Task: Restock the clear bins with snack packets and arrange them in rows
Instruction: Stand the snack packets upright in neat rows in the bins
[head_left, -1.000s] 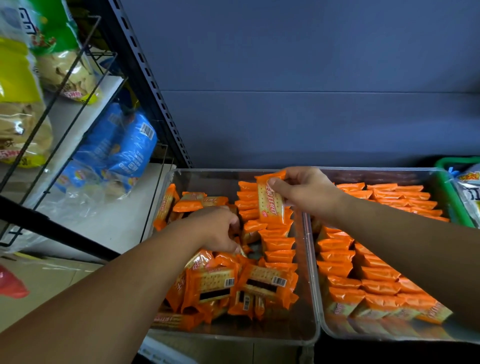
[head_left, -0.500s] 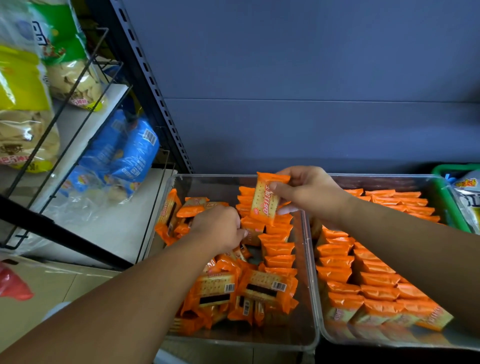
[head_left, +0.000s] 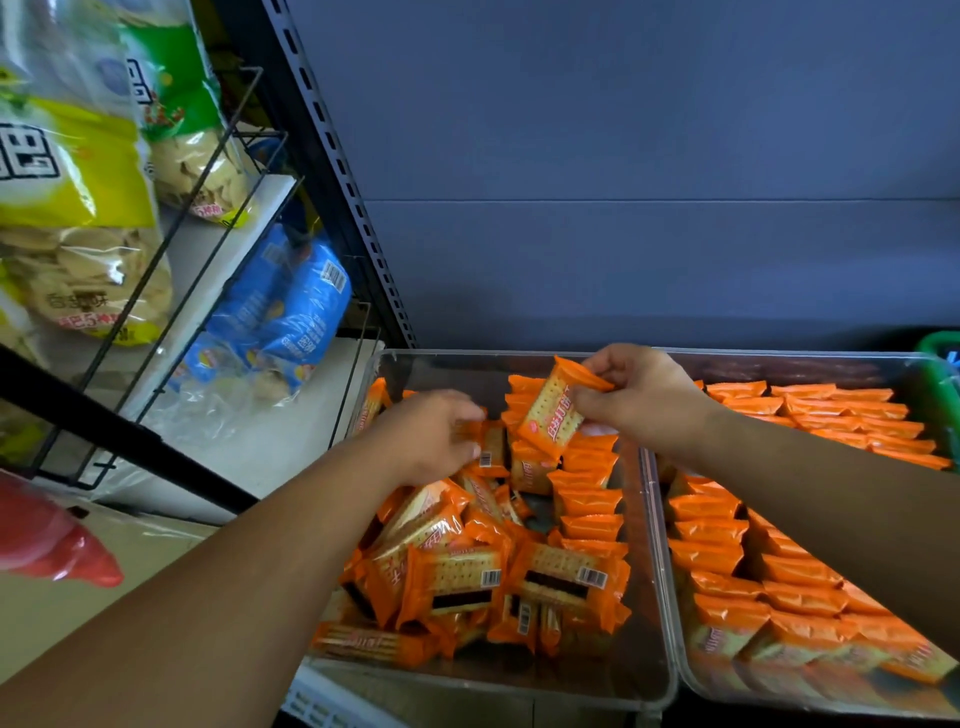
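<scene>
**Item:** small orange foil-wrapped cracker packet (head_left: 557, 418), pinched at its upper corner by the right hand (head_left: 641, 400). It hangs tilted over the 12 o'clock end of the standing packet row (head_left: 589, 501), which runs along the 3 o'clock side of the left clear plastic bin (head_left: 634, 654).

**Handling, judged:** light, crinkly and slick, with brittle crackers inside. Best taken by the crimped end seams, never squeezed across the face.

**Left hand** (head_left: 431, 436): fingers curled down among packets at 12 o'clock of the loose heap (head_left: 467, 577). Whether it holds one cannot be told.

**Right clear plastic bin** (head_left: 831, 371): holds tidy rows.

The shelf (head_left: 810, 371) bears left bin (head_left: 640, 654) beside right bin (head_left: 779, 354).
</scene>
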